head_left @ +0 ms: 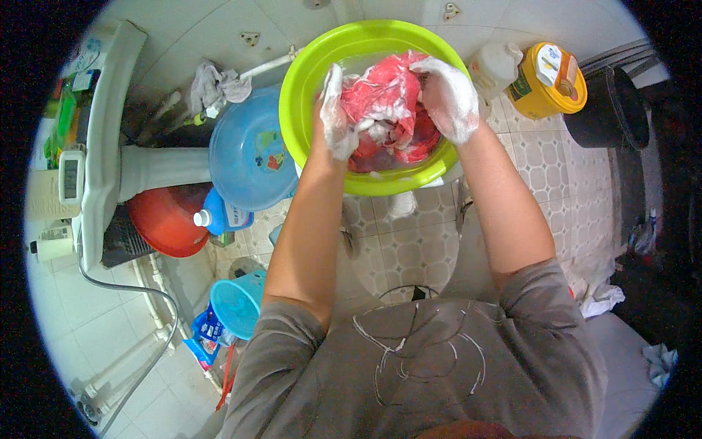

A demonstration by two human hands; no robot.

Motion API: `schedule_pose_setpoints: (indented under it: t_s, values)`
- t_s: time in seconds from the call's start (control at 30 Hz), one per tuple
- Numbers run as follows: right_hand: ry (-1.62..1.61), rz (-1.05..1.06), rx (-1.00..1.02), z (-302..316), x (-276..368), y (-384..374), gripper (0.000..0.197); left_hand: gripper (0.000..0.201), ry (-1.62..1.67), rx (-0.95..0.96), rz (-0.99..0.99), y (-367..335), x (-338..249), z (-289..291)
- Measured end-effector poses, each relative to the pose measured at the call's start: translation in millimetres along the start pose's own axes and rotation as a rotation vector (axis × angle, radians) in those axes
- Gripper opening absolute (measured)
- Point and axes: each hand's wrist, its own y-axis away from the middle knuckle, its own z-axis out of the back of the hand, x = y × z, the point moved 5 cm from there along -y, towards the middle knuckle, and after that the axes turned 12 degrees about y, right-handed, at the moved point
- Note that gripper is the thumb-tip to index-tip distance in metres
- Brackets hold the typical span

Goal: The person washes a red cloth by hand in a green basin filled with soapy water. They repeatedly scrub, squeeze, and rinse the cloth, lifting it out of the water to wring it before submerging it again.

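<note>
A soapy red cloth [382, 89] is bunched up between my two hands over a lime-green basin [300, 67]. White suds coat both hands and streak the cloth. My left hand [335, 117] grips the cloth's left side, its thumb low and its fingers pointing up. On the opposite side, my right hand [450, 101] has its fingertips curled over the cloth's upper right edge. Darker, wet red fabric lies lower in the basin, in water under the held part. The palm sides of both hands are partly hidden by foam and cloth.
Left of the basin are a translucent blue basin [245, 157], a red basin [172, 227], a blue bottle [228, 214] and a white sink [110, 146]. A yellow bucket [541, 99], a whitish jug [495, 67] and a black bin [603, 110] stand on the right. A turquoise bucket [235, 306] sits lower left.
</note>
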Motion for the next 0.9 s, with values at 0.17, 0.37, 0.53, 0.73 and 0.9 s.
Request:
schedule_pose_setpoints:
  t_s: [0.17,0.37,0.53,0.73,0.9]
  values:
    - [0.234,0.089,-0.230,11.0,17.5,7.6,0.020,0.025,-0.304,0.098,0.045,4.8,0.7,-5.3]
    - [0.268,0.250,-0.187,13.8,25.7,7.0,0.019,0.021,-0.129,0.104,-0.173,5.8,-6.0,-14.0]
    - [0.402,0.275,-0.197,16.0,27.2,6.2,0.018,0.023,-0.016,0.160,-0.154,4.1,-12.9,-15.5]
    - [0.238,0.155,-0.120,1.1,17.9,5.5,0.017,0.034,-0.050,0.249,0.096,20.0,0.4,-34.5]
    - [0.243,0.066,-0.018,-11.0,8.6,7.6,0.019,0.037,-0.312,0.291,0.160,34.8,9.6,-45.6]
